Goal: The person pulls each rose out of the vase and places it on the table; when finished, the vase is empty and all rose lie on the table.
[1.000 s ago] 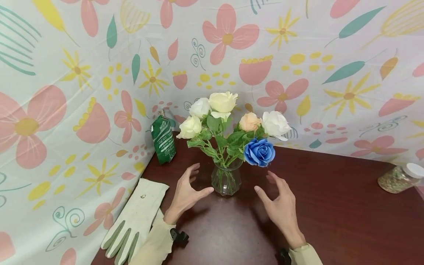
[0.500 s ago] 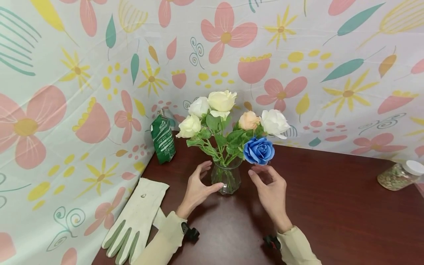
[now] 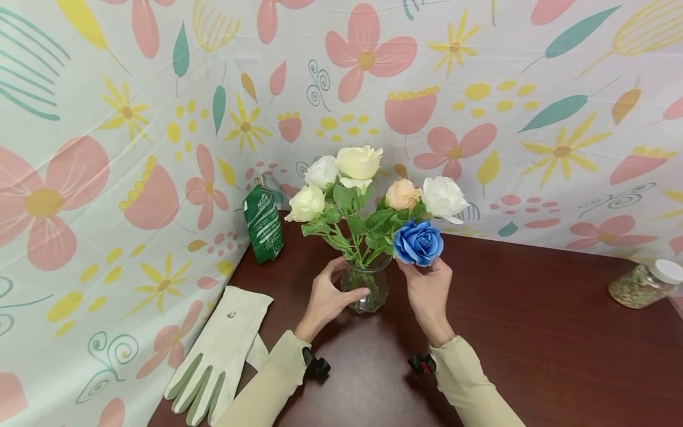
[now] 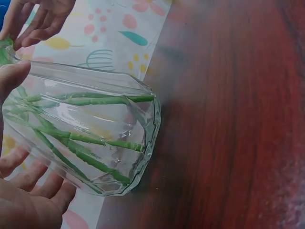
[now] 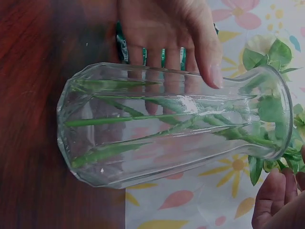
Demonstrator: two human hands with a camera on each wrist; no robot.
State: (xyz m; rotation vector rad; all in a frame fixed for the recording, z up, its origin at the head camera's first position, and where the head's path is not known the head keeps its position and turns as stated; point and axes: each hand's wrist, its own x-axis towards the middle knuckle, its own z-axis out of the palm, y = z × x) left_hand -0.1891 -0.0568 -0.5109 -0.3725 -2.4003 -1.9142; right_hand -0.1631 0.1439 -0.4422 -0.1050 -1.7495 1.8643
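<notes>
A clear faceted glass vase (image 3: 365,290) stands on the dark table, its green stems (image 5: 157,117) showing through the wall. My left hand (image 3: 332,296) grips its left side, thumb across the front and fingers reaching behind. In the left wrist view the thumb (image 4: 14,76) lies near the neck. My right hand (image 3: 428,290) is at the vase's right, curled right under the blue rose (image 3: 418,243); the bloom hides its fingertips, and I cannot tell whether they pinch the stem. A peach rose (image 3: 402,194), a white rose (image 3: 444,198) and several cream and white roses (image 3: 359,162) fill the vase.
A green printed packet (image 3: 264,225) stands at the back left. White gloves with grey-green fingers (image 3: 221,350) lie at the left edge of the table (image 3: 533,332). A lidded jar (image 3: 642,284) lies tilted at the far right. Flower-patterned cloth (image 3: 480,77) hangs behind and left.
Both hands have moved inward. My left hand has closed around the vase, and my right hand has come left and up beneath the blue rose. The vase and flowers stay in place.
</notes>
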